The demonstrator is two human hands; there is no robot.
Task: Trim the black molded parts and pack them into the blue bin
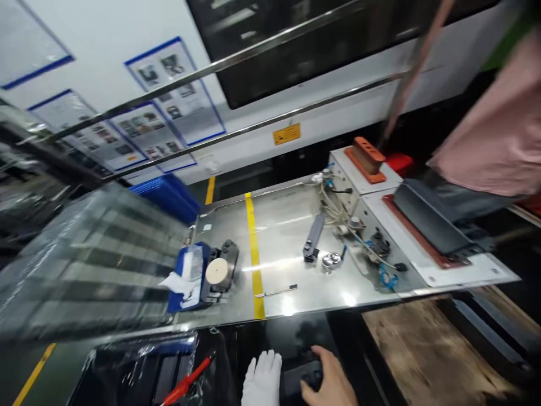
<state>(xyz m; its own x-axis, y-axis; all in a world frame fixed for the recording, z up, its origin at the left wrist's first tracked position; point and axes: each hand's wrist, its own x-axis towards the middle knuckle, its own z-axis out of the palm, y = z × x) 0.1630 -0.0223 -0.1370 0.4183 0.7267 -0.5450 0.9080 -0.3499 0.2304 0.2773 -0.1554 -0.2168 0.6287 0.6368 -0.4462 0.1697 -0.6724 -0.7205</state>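
A long steel table fills the middle of the view, its near edge running from lower left up to the right corner, with one yellow stripe crossing it from back to front. A wide bare stretch of steel lies between that stripe and the cluster of parts to the right, and another bare patch sits in front of the thin blade-like tool, right up to the near edge. On the right end, one white base plate carries a dark slanted block on a red pad, and behind it one orange block stands on its own pad. A pink sleeve of another person overhangs that corner. To the left, a blurred stack of clear-wrapped trays crowds the table's left edge, with one blue tray holding white cloth beside a dark fixture with a pale disc. Mid-table lie one grey handle-shaped tool and one shiny round cap, close together. Below the near edge, two hands meet on a small dark object: the left hand, in a white glove, rests flat with fingers extended beside it, and the bare right hand curls over it; how firmly it grips cannot be told. One red-handled tool lies lower left.
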